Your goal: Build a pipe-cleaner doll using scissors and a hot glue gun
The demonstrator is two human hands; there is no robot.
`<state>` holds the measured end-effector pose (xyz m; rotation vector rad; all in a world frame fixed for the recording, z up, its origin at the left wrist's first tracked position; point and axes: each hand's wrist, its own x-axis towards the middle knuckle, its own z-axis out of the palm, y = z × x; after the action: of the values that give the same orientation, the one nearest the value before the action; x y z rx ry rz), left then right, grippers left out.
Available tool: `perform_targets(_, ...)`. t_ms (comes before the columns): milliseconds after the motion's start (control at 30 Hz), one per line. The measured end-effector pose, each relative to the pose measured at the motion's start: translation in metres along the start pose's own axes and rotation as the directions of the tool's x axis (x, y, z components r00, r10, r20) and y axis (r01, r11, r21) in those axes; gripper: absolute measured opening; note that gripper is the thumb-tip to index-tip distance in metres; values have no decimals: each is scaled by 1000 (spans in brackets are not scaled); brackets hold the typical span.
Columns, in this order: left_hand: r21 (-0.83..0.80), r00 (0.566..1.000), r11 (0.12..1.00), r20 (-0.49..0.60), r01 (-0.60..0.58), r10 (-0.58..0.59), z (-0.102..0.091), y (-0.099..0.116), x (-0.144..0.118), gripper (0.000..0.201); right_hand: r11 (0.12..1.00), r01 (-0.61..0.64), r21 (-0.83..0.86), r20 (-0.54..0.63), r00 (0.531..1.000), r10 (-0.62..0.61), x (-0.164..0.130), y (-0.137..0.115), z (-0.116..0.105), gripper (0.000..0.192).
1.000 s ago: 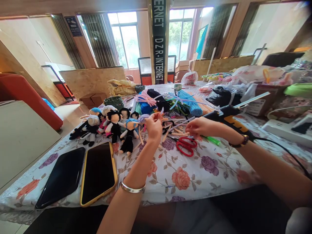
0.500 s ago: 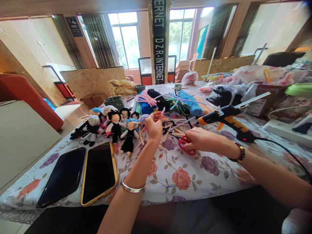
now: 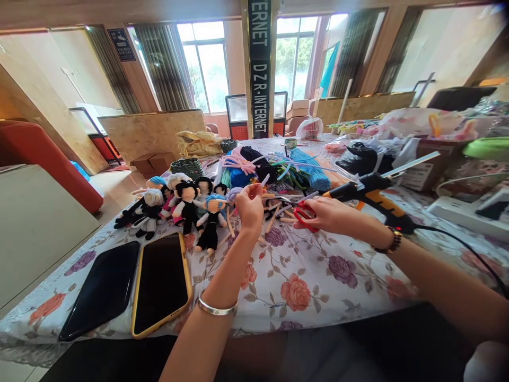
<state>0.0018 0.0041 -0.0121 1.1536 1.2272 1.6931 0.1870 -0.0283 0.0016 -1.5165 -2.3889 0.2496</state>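
My left hand (image 3: 249, 206) is raised over the floral tablecloth (image 3: 302, 276) and pinches a small pipe-cleaner piece (image 3: 262, 183) with a pale tip. My right hand (image 3: 324, 213) grips the red-handled scissors (image 3: 301, 210), lifted off the cloth, blades pointing left toward the left hand. An orange and black glue gun (image 3: 371, 193) stands just behind my right wrist, its cord running off to the right. Loose pipe-cleaner offcuts (image 3: 278, 212) lie between the hands.
Several small pipe-cleaner dolls (image 3: 186, 204) lie left of the hands. Two phones (image 3: 161, 281) rest near the front left edge. A pile of coloured pipe cleaners (image 3: 278, 167) and bags (image 3: 363, 156) fill the back. A white power strip (image 3: 461, 209) sits at right.
My right hand dropped onto the red scissors, took hold of them and lifted them left toward my left hand. The left hand has barely moved.
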Motion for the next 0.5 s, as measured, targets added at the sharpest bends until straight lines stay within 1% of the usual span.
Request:
perform_targets(100,22,1000,1000,27,8,-9,0,0,-1,7,990,-31,138,-58,998,39,7,1,0,46)
perform_targets(200,50,997,999,81,5,-9,0,0,-1,7,937,-54,345,-182,976,123,13,0,0,52)
perform_targets(233,65,995,998,100,-5,-1,0,-1,-2,7,901,-58,431,-212,964,163,14,0,0,53)
perform_targets(300,107,990,994,139,-39,23,0,-1,-2,8,797,-37,602,-238,945,224,15,-3,0,52)
perform_targets(367,168,983,983,176,-78,48,1,-2,-3,8,685,8,728,-242,939,246,16,-5,0,52)
perform_targets(433,236,975,965,210,-116,66,1,-1,-5,7,606,56,794,-244,941,233,17,-6,1,53)
perform_targets(500,288,964,945,252,-157,83,1,1,-7,7,559,91,824,-244,948,206,17,-5,3,53)
